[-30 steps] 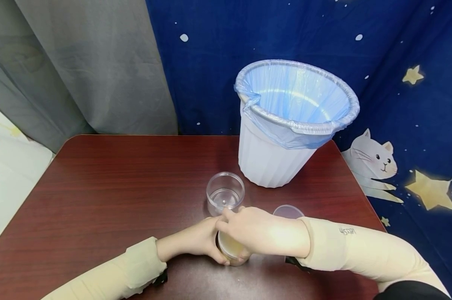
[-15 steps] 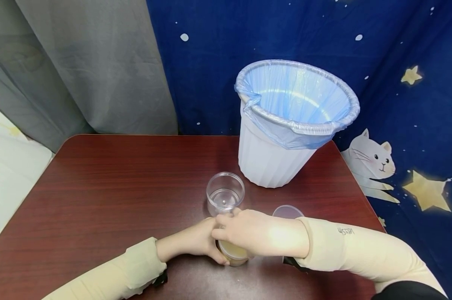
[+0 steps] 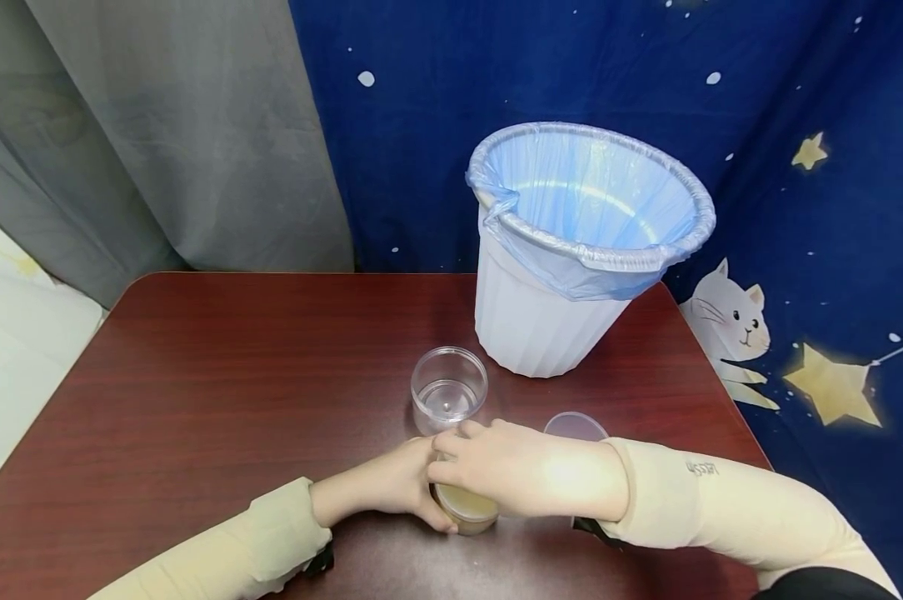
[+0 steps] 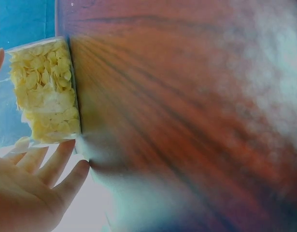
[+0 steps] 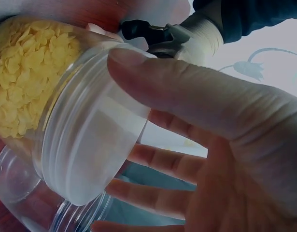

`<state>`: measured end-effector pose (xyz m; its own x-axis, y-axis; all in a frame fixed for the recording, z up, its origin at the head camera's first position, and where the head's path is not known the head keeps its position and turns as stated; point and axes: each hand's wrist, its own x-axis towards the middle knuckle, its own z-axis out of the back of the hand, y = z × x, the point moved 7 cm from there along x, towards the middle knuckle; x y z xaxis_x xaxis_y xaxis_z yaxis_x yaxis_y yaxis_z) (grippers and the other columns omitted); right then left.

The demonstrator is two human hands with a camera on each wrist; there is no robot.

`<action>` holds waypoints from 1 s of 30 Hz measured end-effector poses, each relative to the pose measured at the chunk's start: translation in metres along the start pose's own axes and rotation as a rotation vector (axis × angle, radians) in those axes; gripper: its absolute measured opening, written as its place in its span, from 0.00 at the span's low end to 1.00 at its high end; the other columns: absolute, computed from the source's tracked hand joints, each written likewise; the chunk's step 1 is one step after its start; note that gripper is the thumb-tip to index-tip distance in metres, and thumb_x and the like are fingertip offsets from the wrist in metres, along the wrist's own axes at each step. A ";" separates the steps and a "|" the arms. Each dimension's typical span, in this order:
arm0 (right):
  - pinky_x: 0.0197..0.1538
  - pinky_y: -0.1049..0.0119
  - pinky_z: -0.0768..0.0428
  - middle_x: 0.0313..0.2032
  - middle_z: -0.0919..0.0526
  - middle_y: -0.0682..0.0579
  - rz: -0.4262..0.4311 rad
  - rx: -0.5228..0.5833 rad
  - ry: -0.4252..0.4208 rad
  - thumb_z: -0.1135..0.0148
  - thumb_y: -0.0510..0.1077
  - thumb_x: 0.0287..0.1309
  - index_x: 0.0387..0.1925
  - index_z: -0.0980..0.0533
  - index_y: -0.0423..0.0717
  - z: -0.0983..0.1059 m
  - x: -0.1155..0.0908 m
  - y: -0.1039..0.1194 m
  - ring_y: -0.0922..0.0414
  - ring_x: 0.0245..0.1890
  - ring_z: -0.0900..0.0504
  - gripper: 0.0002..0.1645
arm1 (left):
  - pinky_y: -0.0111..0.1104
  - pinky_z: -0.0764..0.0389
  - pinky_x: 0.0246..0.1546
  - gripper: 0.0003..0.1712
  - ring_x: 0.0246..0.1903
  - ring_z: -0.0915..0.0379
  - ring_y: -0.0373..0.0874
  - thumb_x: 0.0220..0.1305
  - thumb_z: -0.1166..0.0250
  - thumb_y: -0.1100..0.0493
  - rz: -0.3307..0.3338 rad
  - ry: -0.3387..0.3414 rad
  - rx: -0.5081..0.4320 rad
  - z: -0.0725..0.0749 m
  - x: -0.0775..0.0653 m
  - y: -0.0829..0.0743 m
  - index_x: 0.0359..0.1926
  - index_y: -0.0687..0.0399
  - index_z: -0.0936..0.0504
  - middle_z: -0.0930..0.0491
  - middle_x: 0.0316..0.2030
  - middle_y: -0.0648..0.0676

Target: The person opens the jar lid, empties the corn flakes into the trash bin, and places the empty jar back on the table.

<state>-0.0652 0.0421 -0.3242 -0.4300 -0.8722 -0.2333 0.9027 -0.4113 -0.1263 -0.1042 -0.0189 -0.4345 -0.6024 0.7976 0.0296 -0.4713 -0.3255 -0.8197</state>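
A clear plastic jar (image 4: pixel 47 92) of yellow flakes stands on the table near its front edge. My left hand (image 3: pixel 402 483) holds it from the left, its thumb on the near side and its fingers round the far side. Over the jar's top is my right hand (image 3: pixel 522 473), gripping the translucent lid (image 5: pixel 97 130). In the right wrist view the thumb presses the lid's edge and the other fingers reach round the opposite side. The head view shows only the near part of the lid. Just beyond stands a second clear jar (image 3: pixel 449 396), uncovered and without flakes.
A white bin (image 3: pixel 545 325) with a blue liner stands at the back right of the dark red table (image 3: pixel 271 358). A purplish transparent round object (image 3: pixel 575 426) is partly hidden behind the right forearm. Curtains hang behind the table.
My right hand has turned slightly over the lid, its fingers shifting and its thumb passing out of sight in the head view. The left hand and the jar have stayed in place.
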 end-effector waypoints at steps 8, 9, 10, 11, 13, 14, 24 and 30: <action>0.36 0.65 0.24 0.48 0.27 0.57 -0.067 0.055 0.009 0.23 0.63 0.35 0.52 0.28 0.59 0.003 -0.004 -0.007 0.56 0.44 0.27 0.40 | 0.31 0.28 0.51 0.46 0.46 0.28 0.34 0.33 0.18 0.50 -0.018 -0.030 -0.030 0.001 -0.001 0.000 0.57 0.46 0.29 0.24 0.46 0.40; 0.36 0.66 0.23 0.47 0.27 0.57 -0.091 0.082 0.014 0.23 0.64 0.34 0.52 0.28 0.58 0.003 -0.004 -0.009 0.56 0.42 0.26 0.41 | 0.30 0.28 0.51 0.45 0.45 0.28 0.34 0.33 0.18 0.50 -0.017 -0.031 -0.035 0.001 -0.001 0.000 0.56 0.46 0.29 0.24 0.46 0.40; 0.35 0.66 0.23 0.46 0.27 0.57 -0.117 0.111 0.017 0.24 0.64 0.34 0.52 0.28 0.57 0.003 -0.004 -0.011 0.56 0.40 0.25 0.42 | 0.30 0.28 0.51 0.45 0.45 0.28 0.34 0.33 0.18 0.50 -0.018 -0.030 -0.038 0.001 -0.002 0.000 0.56 0.46 0.29 0.24 0.46 0.40; 0.35 0.66 0.23 0.45 0.28 0.56 -0.146 0.142 0.020 0.24 0.65 0.33 0.52 0.29 0.56 0.003 -0.004 -0.013 0.56 0.38 0.25 0.43 | 0.30 0.28 0.51 0.45 0.45 0.28 0.33 0.33 0.18 0.50 -0.024 -0.029 -0.036 0.000 -0.002 0.000 0.56 0.46 0.30 0.24 0.46 0.40; 0.33 0.66 0.23 0.41 0.28 0.56 -0.196 0.194 0.028 0.24 0.67 0.32 0.50 0.29 0.55 0.002 -0.003 -0.016 0.56 0.34 0.24 0.43 | 0.29 0.27 0.49 0.44 0.43 0.27 0.33 0.35 0.19 0.51 -0.034 -0.016 -0.029 -0.001 -0.001 0.000 0.55 0.47 0.29 0.24 0.45 0.40; 0.31 0.66 0.23 0.39 0.29 0.56 -0.222 0.216 0.032 0.25 0.67 0.31 0.49 0.29 0.54 0.001 -0.003 -0.017 0.56 0.32 0.24 0.43 | 0.29 0.27 0.48 0.43 0.42 0.27 0.32 0.35 0.19 0.51 -0.038 -0.011 -0.019 -0.001 -0.001 0.000 0.55 0.47 0.29 0.24 0.44 0.39; 0.29 0.65 0.22 0.46 0.24 0.47 -0.325 0.178 0.081 0.26 0.69 0.32 0.45 0.27 0.46 -0.006 0.004 -0.016 0.56 0.25 0.21 0.43 | 0.29 0.25 0.45 0.40 0.40 0.27 0.33 0.33 0.22 0.56 0.003 -0.006 -0.032 -0.003 0.000 0.004 0.52 0.46 0.29 0.24 0.40 0.39; 0.29 0.66 0.22 0.44 0.25 0.51 -0.329 0.127 0.089 0.24 0.67 0.29 0.45 0.26 0.47 -0.007 0.007 -0.016 0.56 0.26 0.21 0.43 | 0.29 0.26 0.47 0.40 0.42 0.27 0.33 0.33 0.20 0.54 0.016 -0.010 -0.040 -0.002 0.000 0.004 0.52 0.45 0.29 0.24 0.42 0.40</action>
<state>-0.0824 0.0442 -0.3306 -0.6922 -0.6635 -0.2841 0.7080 -0.7006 -0.0889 -0.1049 -0.0191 -0.4384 -0.6162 0.7873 0.0212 -0.4354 -0.3180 -0.8422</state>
